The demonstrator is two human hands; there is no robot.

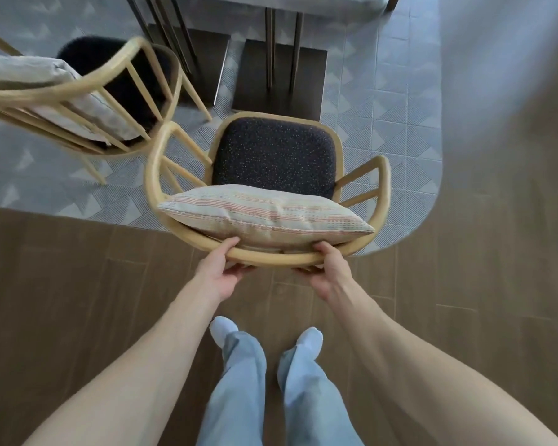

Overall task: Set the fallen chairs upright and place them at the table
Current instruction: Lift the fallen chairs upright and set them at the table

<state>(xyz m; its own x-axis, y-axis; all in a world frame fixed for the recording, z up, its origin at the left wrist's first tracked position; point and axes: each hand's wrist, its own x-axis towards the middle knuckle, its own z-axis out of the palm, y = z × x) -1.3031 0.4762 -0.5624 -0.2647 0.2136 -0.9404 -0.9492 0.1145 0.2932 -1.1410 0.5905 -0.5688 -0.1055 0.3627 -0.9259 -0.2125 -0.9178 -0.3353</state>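
Observation:
A light wooden chair (382, 185) with a curved back rail stands upright in front of me, facing the table (303, 4) at the top edge. It has a dark speckled seat cushion (273, 156) and a striped pillow (264, 215) leaning against its back. My left hand (221, 268) and my right hand (331, 272) both grip the curved back rail from behind, thumbs on top. A second matching chair (78, 88) with a pale pillow stands upright at the left, beside the table.
Dark table base plates and thin metal legs (281, 78) stand on a grey patterned rug (384, 101) just beyond the chair. Wooden floor (78, 284) lies under my socked feet (264, 336). The chair at the left stands close to the held chair's left armrest.

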